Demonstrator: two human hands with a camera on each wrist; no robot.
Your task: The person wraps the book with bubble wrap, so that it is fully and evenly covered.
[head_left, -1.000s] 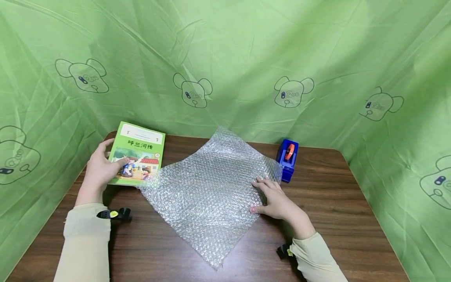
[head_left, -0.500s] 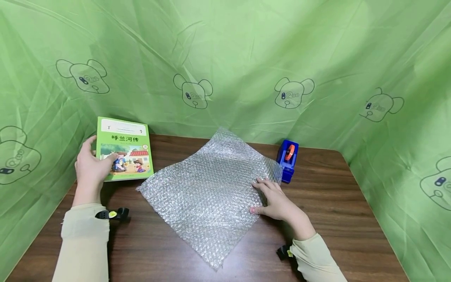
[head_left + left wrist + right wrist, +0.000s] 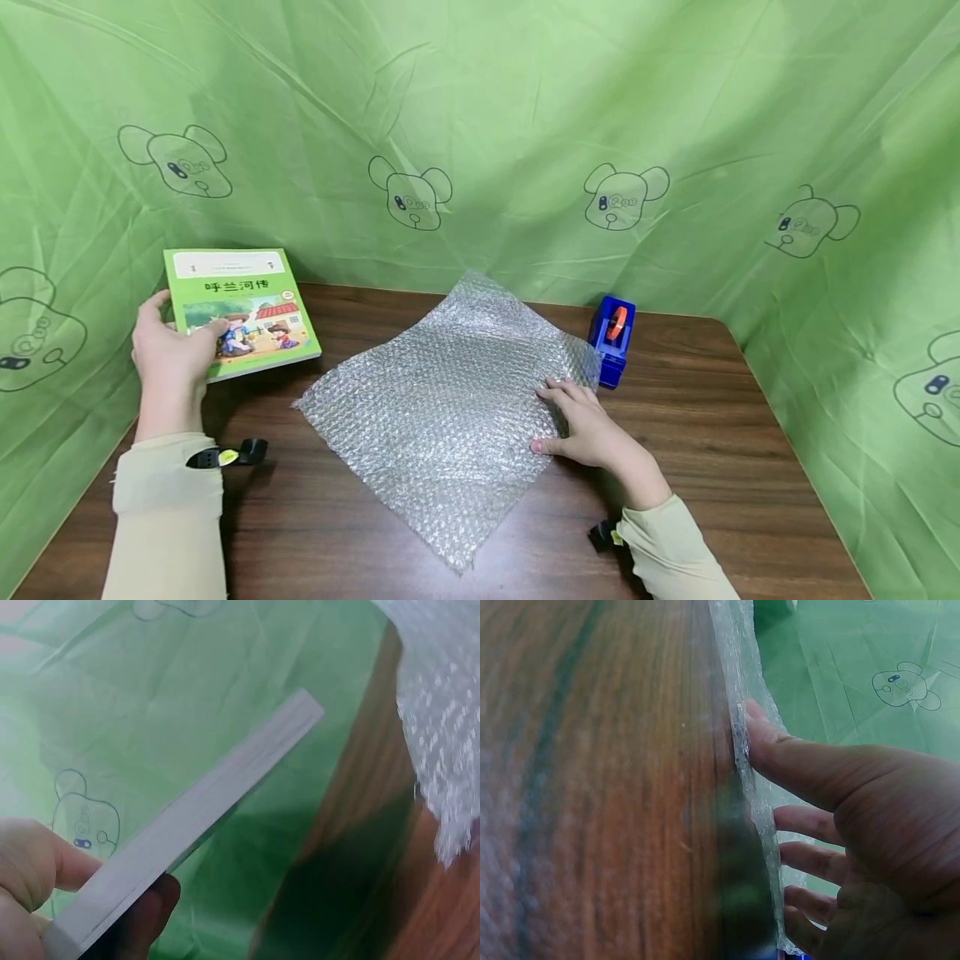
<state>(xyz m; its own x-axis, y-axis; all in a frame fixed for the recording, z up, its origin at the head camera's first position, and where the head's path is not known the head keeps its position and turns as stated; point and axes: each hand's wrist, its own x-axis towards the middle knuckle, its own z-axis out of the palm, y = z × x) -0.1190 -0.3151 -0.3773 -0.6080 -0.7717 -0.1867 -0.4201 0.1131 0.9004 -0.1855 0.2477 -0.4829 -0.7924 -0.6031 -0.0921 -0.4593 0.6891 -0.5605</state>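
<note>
At the left of the head view my left hand (image 3: 171,354) grips a green paperback book (image 3: 258,312), thumb on the illustrated cover and fingers behind the left side. The book's pale page edge (image 3: 195,799) slants across the left wrist view, pinched between thumb and fingers, with a dark shadow on the table beyond. A sheet of clear bubble wrap (image 3: 435,417) lies spread like a diamond in the middle of the table. My right hand (image 3: 592,429) rests on its right side, fingers spread. In the right wrist view the thumb (image 3: 780,754) and fingertips touch the sheet.
A blue tape dispenser (image 3: 613,367) with an orange roll stands at the back right, overlapped by the wrap's right corner. Green cloth (image 3: 510,100) printed with bear faces hangs around the brown wooden table (image 3: 712,450).
My left hand has carried the book leftward, away from the bubble wrap's left corner, and tilted it. The right hand and the wrap have stayed in place.
</note>
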